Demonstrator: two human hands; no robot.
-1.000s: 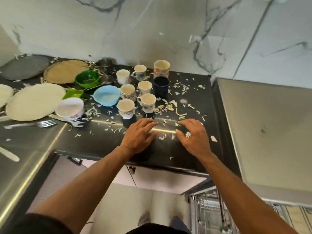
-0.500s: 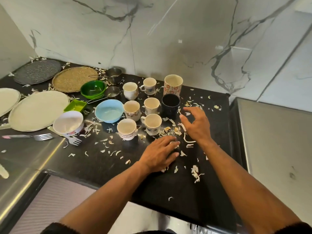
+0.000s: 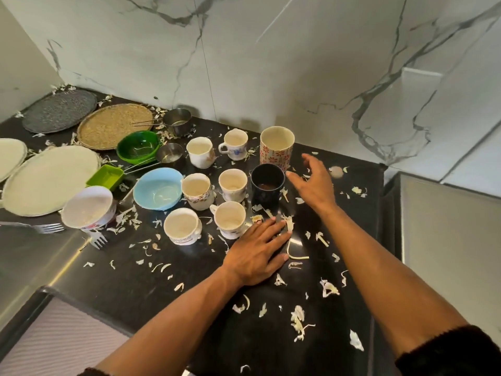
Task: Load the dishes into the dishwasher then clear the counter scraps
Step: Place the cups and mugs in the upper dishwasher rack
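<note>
Several white cups stand grouped mid-counter, the nearest cup (image 3: pixel 230 219) just left of my hands. A dark blue mug (image 3: pixel 267 185) and a tall red-patterned mug (image 3: pixel 277 147) stand behind it. My right hand (image 3: pixel 311 183) hovers with spread fingers just right of the blue mug, holding nothing. My left hand (image 3: pixel 259 252) lies flat on the black counter (image 3: pixel 151 289), fingers over pale vegetable scraps (image 3: pixel 288 225). More scraps (image 3: pixel 298 320) litter the counter's right side.
A blue bowl (image 3: pixel 158 188), green bowl (image 3: pixel 138 147), green square dish (image 3: pixel 107 176), white bowl (image 3: pixel 88 207), two forks (image 3: pixel 51 227), steel cups (image 3: pixel 177 122), plates (image 3: pixel 50 179) and woven mats (image 3: pixel 115 126) fill the left. A steel surface (image 3: pixel 447 234) lies right.
My right hand has lifted and reached farther back toward the blue and patterned mugs. My left hand stayed flat on the counter. The view has moved closer over the counter.
</note>
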